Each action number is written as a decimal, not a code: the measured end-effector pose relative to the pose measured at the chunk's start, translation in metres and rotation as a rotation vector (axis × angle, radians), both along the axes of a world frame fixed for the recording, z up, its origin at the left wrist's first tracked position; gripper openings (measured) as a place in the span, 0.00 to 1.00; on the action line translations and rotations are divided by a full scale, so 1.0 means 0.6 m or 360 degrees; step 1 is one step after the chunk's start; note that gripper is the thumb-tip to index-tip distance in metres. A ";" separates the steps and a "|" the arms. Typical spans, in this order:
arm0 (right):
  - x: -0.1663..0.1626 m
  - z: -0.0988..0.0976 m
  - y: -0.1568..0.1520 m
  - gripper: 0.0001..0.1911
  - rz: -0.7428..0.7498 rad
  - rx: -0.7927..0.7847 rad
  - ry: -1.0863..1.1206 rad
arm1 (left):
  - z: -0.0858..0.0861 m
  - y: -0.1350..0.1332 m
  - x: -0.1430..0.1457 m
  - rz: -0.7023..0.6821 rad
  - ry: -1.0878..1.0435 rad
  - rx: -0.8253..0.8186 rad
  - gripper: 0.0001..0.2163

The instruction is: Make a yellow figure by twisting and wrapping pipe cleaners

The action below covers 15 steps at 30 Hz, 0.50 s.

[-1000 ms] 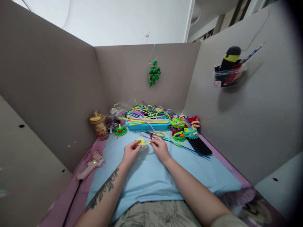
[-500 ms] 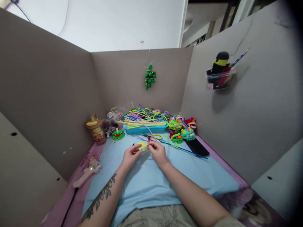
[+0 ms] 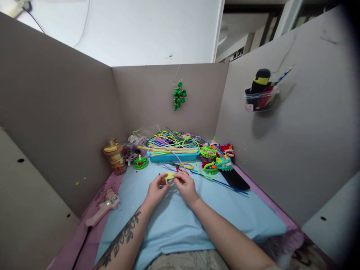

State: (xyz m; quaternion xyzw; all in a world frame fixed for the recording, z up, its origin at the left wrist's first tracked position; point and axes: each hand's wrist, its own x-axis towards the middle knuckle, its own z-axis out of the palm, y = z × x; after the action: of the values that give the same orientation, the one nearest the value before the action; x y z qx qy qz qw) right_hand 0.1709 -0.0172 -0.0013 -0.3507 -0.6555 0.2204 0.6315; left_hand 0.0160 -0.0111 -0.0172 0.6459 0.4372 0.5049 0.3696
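A small pale-yellow pipe cleaner piece (image 3: 169, 175) is held up between my two hands, above the light blue cloth (image 3: 180, 213). My left hand (image 3: 157, 188) grips its left side between thumb and fingers. At its right edge, my right hand (image 3: 185, 184) pinches it with thumb and forefinger. My fingers cover part of the piece, so its exact shape is hard to make out. Just beyond my hands lie red-handled pliers (image 3: 177, 167), a yellow ring-shaped piece (image 3: 187, 165) and a long dark blue pipe cleaner (image 3: 227, 182).
A blue tray (image 3: 174, 156) overflows with coloured pipe cleaners. Finished-looking green (image 3: 141, 162) and turquoise figures (image 3: 224, 164) flank it. A pink glue gun (image 3: 104, 212) with a lit green light rests at left near a lidded cup (image 3: 116, 157). Grey panels (image 3: 168, 112) enclose the table.
The yellow piece has been turned in my fingers and shows a different side. My hands stay close together around it. The whole view has shifted slightly downward.
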 end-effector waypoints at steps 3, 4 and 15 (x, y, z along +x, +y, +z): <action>-0.003 -0.008 0.004 0.04 0.0059 -0.0073 0.0054 | -0.008 0.002 0.001 -0.0016 0.0061 0.0018 0.23; -0.004 -0.011 0.006 0.03 0.0087 -0.0136 0.0108 | -0.009 0.002 0.002 -0.0006 0.0072 0.0021 0.24; -0.005 -0.030 0.034 0.04 0.0062 -0.0589 0.0384 | 0.013 -0.017 0.004 0.0205 0.0357 0.0200 0.28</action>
State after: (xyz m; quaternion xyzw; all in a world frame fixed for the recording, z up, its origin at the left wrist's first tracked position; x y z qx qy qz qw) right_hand 0.1678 0.0029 -0.0193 -0.4191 -0.5303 0.3894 0.6258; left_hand 0.0182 -0.0216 -0.0092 0.6907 0.4839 0.4787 0.2440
